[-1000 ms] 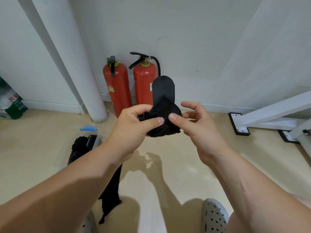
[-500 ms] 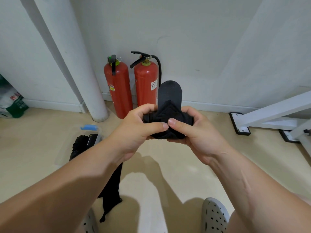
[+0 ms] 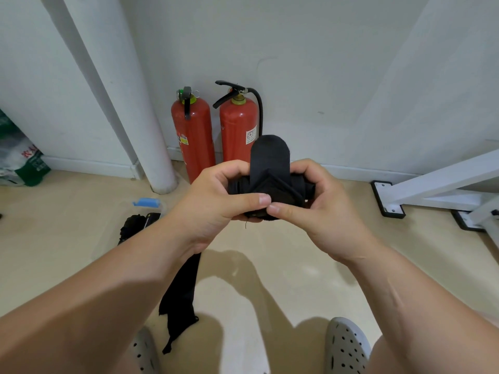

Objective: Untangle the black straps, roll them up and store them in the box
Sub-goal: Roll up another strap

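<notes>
The left hand (image 3: 213,201) and right hand (image 3: 321,209) together gripped one half-rolled strap (image 3: 270,168) in mid-air, thumbs meeting on it, one flap standing up. One box (image 3: 147,203) sat on the floor (image 3: 54,225) at left, holding a black bundle (image 3: 135,225). Two extinguishers (image 3: 194,136) stood behind.

I find my left hand (image 3: 213,201) and right hand (image 3: 318,209) gripping the strap roll (image 3: 270,190), thumbs touching. Just beyond the grip, fire extinguishers (image 3: 239,128) stand against the wall; left of them is a pillar (image 3: 151,147). Below-left of the grip, the box (image 3: 151,205) and a loose strap (image 3: 181,295) obstruct. Far right of the grip, frame feet (image 3: 388,198) obstruct. Directly beneath the grip, the floor (image 3: 283,265) is open.
</notes>
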